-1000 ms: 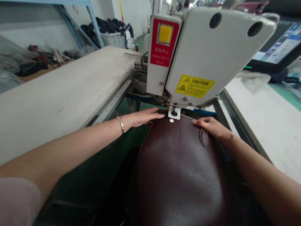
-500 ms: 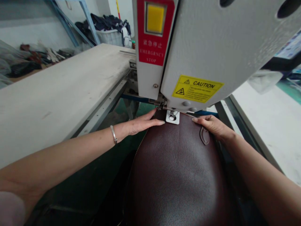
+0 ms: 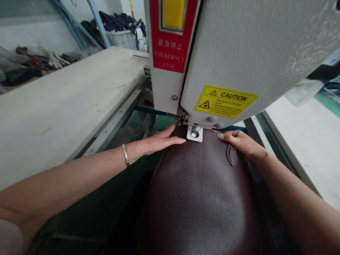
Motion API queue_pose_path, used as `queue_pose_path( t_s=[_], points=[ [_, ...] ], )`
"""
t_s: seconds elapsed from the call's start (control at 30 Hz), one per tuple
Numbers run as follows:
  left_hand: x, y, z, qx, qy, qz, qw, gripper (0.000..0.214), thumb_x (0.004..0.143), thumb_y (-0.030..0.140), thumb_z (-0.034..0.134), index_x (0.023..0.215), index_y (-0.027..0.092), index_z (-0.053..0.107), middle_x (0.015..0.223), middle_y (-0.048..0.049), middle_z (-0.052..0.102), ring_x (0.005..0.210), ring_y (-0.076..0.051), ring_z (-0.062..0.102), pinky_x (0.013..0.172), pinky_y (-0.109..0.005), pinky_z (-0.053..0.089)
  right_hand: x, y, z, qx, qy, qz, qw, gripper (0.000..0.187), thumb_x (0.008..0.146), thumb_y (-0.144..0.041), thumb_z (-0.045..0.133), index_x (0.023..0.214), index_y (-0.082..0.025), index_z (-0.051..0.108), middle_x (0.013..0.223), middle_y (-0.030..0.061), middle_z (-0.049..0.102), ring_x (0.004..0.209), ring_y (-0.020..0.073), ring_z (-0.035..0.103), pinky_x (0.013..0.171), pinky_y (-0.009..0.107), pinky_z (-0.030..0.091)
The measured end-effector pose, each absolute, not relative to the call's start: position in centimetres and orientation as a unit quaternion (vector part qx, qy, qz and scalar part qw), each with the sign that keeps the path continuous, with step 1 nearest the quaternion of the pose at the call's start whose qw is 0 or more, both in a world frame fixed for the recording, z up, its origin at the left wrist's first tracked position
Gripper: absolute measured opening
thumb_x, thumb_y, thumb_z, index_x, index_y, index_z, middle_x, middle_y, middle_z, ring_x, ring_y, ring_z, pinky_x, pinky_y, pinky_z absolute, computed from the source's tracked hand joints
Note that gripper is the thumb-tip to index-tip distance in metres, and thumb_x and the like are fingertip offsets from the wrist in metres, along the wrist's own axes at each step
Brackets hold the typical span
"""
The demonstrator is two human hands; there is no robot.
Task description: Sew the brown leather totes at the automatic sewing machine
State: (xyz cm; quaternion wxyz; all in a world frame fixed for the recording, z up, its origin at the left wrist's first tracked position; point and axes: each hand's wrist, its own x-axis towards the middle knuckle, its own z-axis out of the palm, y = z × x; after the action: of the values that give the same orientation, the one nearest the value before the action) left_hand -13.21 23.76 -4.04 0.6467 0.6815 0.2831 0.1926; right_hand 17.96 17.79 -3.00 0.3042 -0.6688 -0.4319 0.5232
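A dark brown leather piece [image 3: 196, 191] with a pale stitched left edge hangs toward me from under the sewing machine head [image 3: 239, 53]. Its top end lies beneath a small white presser plate [image 3: 194, 134] with a round hole. My left hand [image 3: 159, 140] rests at the leather's upper left edge, thumb stretched over the surface and forefinger apart from it; the other fingers are mostly hidden. At the upper right edge, my right hand [image 3: 240, 142] pinches the leather, thumb on top and fingers curled behind. Just below it sits a small leather loop tab [image 3: 232, 154].
A white tabletop [image 3: 66, 99] extends on the left, another [image 3: 300, 138] on the right, with metal rails [image 3: 114, 124] along the gap. A yellow stop button [image 3: 173, 14] and caution label [image 3: 225, 101] mark the machine. Behind stands a basket [image 3: 123, 39] of dark cloth.
The view has come slightly closer to the machine, so its head looks larger. Both hands keep their places on the leather, and the leather lies nearly the same under the plate.
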Motion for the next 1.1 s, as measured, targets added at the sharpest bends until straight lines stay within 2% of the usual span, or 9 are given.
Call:
queue_pose_path(
  t_s=[0.1,0.23,0.37,0.47,0.7,0.9,1.1],
  points=[
    [-13.2,23.8,-4.2,0.686,0.277,0.186,0.646,0.088,0.087,0.044,0.066,0.157,0.011,0.024,0.161,-0.0153,0.034,0.150,-0.032,0.029,0.125,-0.044,0.023,18.0,17.8,-3.1,-0.667,-0.441,0.521,0.300,0.061,0.056,-0.068,0.086,0.055,-0.020,0.048,0.050,-0.0049,0.044,0.044,0.0069,0.035,0.045,0.025,0.021],
    [-13.0,23.9,-4.5,0.703,0.267,0.185,0.633,0.086,0.088,0.048,0.066,0.154,0.012,0.025,0.160,-0.0167,0.035,0.149,-0.033,0.030,0.125,-0.049,0.022,18.1,18.0,-3.2,-0.671,-0.451,0.514,0.287,0.064,0.054,-0.072,0.084,0.055,-0.020,0.047,0.050,-0.0051,0.043,0.045,0.0067,0.034,0.046,0.024,0.020],
    [-12.8,23.9,-4.5,0.731,0.268,0.193,0.597,0.091,0.086,0.055,0.067,0.154,0.012,0.023,0.159,-0.0185,0.033,0.149,-0.035,0.030,0.125,-0.051,0.021,18.2,17.9,-3.1,-0.665,-0.466,0.510,0.283,0.064,0.058,-0.072,0.083,0.055,-0.020,0.046,0.051,-0.0053,0.041,0.046,0.0067,0.033,0.046,0.025,0.020],
    [-12.5,23.8,-4.5,0.739,0.255,0.203,0.589,0.089,0.085,0.053,0.067,0.151,0.011,0.025,0.157,-0.0197,0.035,0.147,-0.036,0.032,0.125,-0.051,0.023,18.2,17.8,-3.0,-0.666,-0.475,0.502,0.279,0.063,0.061,-0.072,0.081,0.056,-0.020,0.047,0.052,-0.0050,0.041,0.047,0.0071,0.033,0.047,0.025,0.020],
    [-12.2,23.6,-4.6,0.710,0.255,0.206,0.623,0.093,0.082,0.053,0.070,0.151,0.013,0.022,0.155,-0.0202,0.038,0.147,-0.038,0.032,0.123,-0.054,0.025,18.0,17.7,-3.0,-0.665,-0.481,0.498,0.279,0.062,0.063,-0.072,0.079,0.056,-0.019,0.048,0.053,-0.0046,0.041,0.048,0.0077,0.035,0.047,0.026,0.022],
    [-12.3,23.7,-4.8,0.727,0.254,0.209,0.603,0.088,0.083,0.053,0.069,0.149,0.014,0.026,0.155,-0.0190,0.039,0.146,-0.037,0.035,0.123,-0.054,0.026,17.8,17.7,-2.7,-0.669,-0.485,0.494,0.271,0.064,0.059,-0.075,0.079,0.054,-0.019,0.049,0.052,-0.0039,0.042,0.047,0.0078,0.036,0.047,0.026,0.023],
    [-12.2,23.9,-5.0,0.735,0.235,0.220,0.597,0.089,0.083,0.052,0.069,0.149,0.015,0.022,0.156,-0.0186,0.035,0.147,-0.036,0.032,0.124,-0.052,0.025,18.3,17.9,-2.9,-0.674,-0.486,0.495,0.255,0.063,0.060,-0.076,0.079,0.056,-0.019,0.050,0.052,-0.0034,0.043,0.047,0.0085,0.036,0.046,0.026,0.023]
  ],
)
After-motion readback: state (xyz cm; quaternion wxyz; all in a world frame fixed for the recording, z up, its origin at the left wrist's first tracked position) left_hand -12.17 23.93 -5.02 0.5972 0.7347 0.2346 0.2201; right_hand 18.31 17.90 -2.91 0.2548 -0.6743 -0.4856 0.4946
